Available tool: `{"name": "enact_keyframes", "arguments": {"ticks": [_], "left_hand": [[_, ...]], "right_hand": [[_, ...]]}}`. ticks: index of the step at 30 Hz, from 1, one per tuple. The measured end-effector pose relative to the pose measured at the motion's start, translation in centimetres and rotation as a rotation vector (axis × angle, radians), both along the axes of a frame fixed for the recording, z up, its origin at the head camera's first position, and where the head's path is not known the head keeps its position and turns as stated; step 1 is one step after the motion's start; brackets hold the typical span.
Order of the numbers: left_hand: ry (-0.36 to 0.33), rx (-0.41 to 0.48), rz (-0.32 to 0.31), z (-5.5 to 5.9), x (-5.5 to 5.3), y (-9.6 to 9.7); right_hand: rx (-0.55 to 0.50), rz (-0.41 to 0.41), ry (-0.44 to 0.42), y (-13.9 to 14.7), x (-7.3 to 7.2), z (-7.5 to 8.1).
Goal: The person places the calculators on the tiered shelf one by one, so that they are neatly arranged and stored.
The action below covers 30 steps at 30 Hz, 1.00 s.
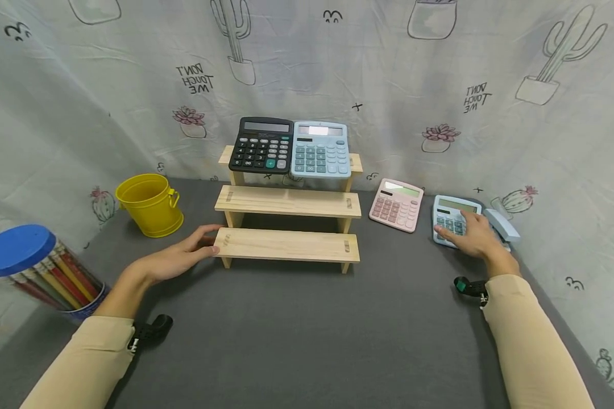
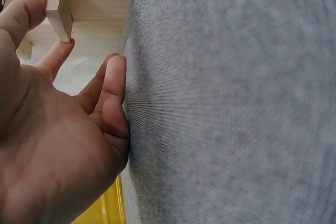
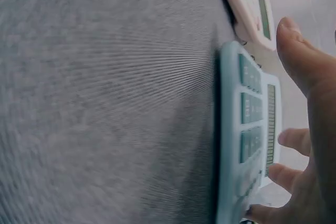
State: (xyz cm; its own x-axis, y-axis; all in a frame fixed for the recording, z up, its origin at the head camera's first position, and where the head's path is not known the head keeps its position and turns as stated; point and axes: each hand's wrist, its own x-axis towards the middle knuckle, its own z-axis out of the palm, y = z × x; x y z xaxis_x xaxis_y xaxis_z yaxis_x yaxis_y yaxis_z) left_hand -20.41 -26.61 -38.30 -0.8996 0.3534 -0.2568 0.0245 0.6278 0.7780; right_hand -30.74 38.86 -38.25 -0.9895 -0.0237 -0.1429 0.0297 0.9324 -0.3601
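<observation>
My left hand [image 1: 171, 258] pinches the left end of the lowest board of a three-step wooden stand [image 1: 286, 245]. In the left wrist view the thumb lies on one face of that board [image 2: 59, 11] and the index finger on the other; the remaining fingers are bent near the grey cloth. Over at the right, my right hand [image 1: 476, 236] reaches over a light blue calculator [image 1: 447, 221] lying on the table, fingers spread. Its fingertips are at the screen side in the right wrist view, and the thumb [image 3: 296, 51] stands away from the keys.
On the top step lean a black calculator [image 1: 262, 146] and another light blue calculator [image 1: 320, 150]. A pink calculator [image 1: 396, 205] lies right of the stand. Beside the right hand is a pale blue stapler-like object [image 1: 502, 225]. A yellow bucket [image 1: 150, 207] and a blue-lidded pencil tub [image 1: 56, 275] stand left.
</observation>
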Motion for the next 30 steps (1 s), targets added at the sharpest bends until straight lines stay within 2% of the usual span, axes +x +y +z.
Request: {"name": "enact_keyframes", "arguments": {"ticks": [7, 14, 19, 30], "left_hand": [[-0.007, -0.001, -0.005, -0.2, -0.1, -0.2], [-0.013, 0.007, -0.009, -0.1, 0.0, -0.1], [-0.014, -0.002, -0.009, 0.0, -0.1, 0.0], [0.003, -0.013, -0.022, -0.1, -0.1, -0.2]], "right_hand": [[0.041, -0.08, -0.015, -0.6, 0.1, -0.8], [0.019, -0.088, -0.03, -0.9, 0.2, -0.4], [0.043, -0.099, -0.062, -1.4, 0.5, -0.6], [-0.039, -0.135, -0.024, -2.1, 0.3, -0.1]]}}
